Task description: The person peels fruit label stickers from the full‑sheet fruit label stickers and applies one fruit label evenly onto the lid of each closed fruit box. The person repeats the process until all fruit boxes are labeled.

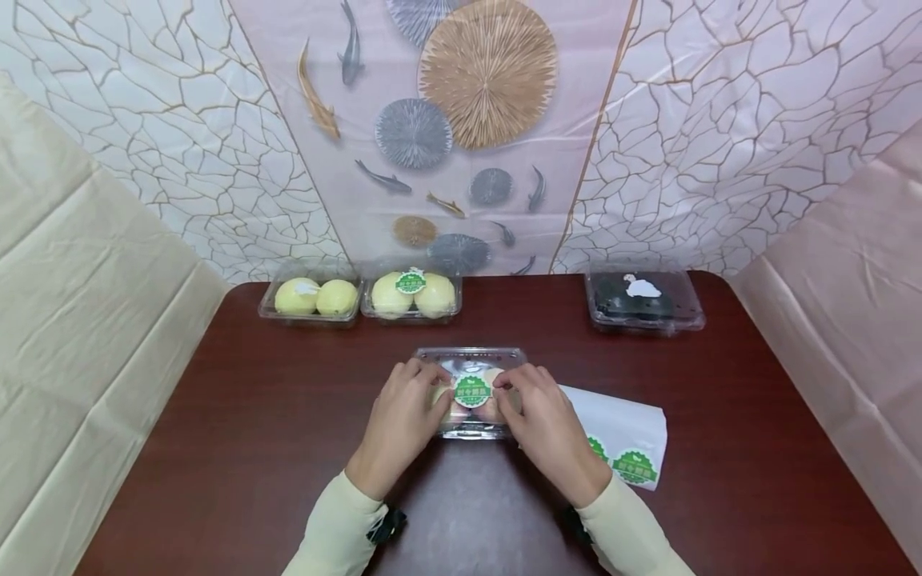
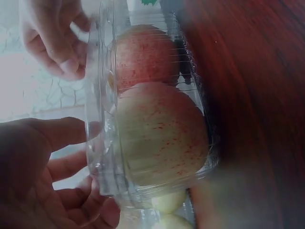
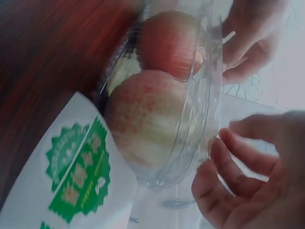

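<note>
A clear plastic fruit box (image 1: 471,432) lies in front of the person, with red-streaked pale round fruit (image 2: 159,133) inside. On its lid is a round green and white sticker (image 1: 472,392). My left hand (image 1: 403,416) touches the sticker's left edge with thumb and index fingertip, set a little apart. From the opposite side, my right hand (image 1: 543,416) brings its thumb and index fingertip to the right edge. Both wrist views show fingertips right at the lid, the other fingers bent loosely beside it.
A white sticker sheet (image 1: 627,424) with green stickers lies partly under the right forearm. At the back left stand two clear boxes of pale yellow fruit, one (image 1: 308,314) beside another (image 1: 412,314). A box with dark contents (image 1: 641,300) is at the back right.
</note>
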A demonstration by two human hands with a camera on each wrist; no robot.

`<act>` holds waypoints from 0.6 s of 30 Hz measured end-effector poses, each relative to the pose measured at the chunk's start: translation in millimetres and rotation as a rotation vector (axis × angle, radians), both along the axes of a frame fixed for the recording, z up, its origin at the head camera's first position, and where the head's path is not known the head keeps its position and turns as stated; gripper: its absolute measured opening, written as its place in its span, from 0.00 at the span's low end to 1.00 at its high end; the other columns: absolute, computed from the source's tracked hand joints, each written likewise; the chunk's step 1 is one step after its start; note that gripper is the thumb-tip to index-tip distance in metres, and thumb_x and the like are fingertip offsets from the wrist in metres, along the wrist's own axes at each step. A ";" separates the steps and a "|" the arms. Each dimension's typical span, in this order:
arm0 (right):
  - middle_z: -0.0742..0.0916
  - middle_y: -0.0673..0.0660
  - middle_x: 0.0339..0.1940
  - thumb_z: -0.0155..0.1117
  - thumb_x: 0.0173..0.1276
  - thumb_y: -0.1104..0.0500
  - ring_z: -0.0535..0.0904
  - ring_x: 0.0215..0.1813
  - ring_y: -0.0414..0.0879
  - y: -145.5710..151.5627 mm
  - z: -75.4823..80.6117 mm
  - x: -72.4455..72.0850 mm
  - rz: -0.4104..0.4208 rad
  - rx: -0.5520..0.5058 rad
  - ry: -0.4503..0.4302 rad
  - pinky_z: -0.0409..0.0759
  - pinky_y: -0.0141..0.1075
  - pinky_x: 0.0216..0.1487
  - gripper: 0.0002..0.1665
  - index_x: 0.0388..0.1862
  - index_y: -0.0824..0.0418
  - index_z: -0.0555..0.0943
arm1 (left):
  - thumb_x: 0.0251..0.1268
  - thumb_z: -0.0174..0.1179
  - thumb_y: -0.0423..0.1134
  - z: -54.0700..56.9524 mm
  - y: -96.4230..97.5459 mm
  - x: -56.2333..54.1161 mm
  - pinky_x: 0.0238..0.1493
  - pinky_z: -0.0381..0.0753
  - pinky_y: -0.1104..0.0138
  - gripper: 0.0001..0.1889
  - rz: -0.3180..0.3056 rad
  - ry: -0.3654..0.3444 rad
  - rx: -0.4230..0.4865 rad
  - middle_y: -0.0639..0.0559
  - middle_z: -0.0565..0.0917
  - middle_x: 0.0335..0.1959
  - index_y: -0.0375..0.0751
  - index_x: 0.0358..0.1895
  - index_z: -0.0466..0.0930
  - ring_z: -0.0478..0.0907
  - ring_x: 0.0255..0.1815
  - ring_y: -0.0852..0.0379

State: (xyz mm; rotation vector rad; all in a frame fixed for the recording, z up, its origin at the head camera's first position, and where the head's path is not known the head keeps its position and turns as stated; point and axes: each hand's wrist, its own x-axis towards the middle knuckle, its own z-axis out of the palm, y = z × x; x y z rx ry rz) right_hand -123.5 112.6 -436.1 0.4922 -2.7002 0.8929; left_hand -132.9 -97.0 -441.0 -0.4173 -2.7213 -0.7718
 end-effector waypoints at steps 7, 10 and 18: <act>0.78 0.64 0.75 0.76 0.69 0.44 0.70 0.78 0.63 5.6 -10.4 7.6 0.159 0.235 0.088 0.74 0.60 0.70 0.39 0.72 0.63 0.78 | 0.67 0.74 0.42 -1.6 -2.6 8.3 0.48 0.80 0.51 0.15 -0.117 0.059 -0.139 0.45 0.85 0.55 0.43 0.55 0.90 0.80 0.52 0.44; 0.72 0.64 0.81 0.72 0.69 0.35 0.62 0.82 0.65 6.2 -16.5 8.6 0.155 0.355 0.055 0.74 0.62 0.68 0.51 0.80 0.62 0.69 | 0.71 0.71 0.46 -4.0 -3.2 11.7 0.51 0.79 0.50 0.17 -0.124 0.046 -0.192 0.44 0.84 0.59 0.44 0.58 0.90 0.79 0.57 0.43; 0.70 0.64 0.81 0.65 0.74 0.34 0.61 0.83 0.65 6.1 -26.9 8.0 0.152 0.452 0.081 0.79 0.59 0.60 0.43 0.80 0.55 0.72 | 0.76 0.66 0.47 -8.3 -8.0 19.4 0.58 0.80 0.46 0.18 -0.176 0.124 -0.246 0.39 0.83 0.62 0.44 0.61 0.88 0.79 0.61 0.41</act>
